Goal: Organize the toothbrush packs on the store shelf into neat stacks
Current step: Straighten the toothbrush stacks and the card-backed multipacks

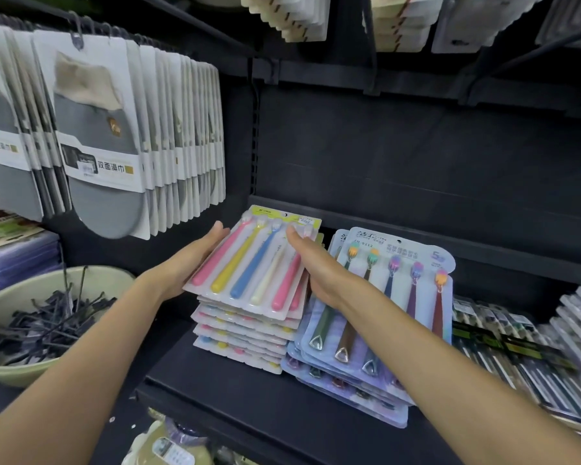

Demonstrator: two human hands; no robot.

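A stack of pastel toothbrush packs [239, 333] stands on the black shelf [235, 397]. Its top pack [254, 263], with pink, yellow, blue, cream and pink brushes, lies tilted between my hands. My left hand [195, 260] holds its left edge, fingers under and along the side. My right hand [316, 266] grips its right edge, thumb on top and fingers hidden beneath. Right of it, touching, lies a fanned-out stack of purple toothbrush packs [376, 317] with dark handles; my right forearm crosses over it.
Grey bath-mitt packs [98, 142] hang on hooks at the left. A pale green basin [91, 286] of black hooks sits lower left. Dark-packaged goods [524, 350] fill the shelf at the right. The shelf's back panel [416, 156] is bare; more packs hang above.
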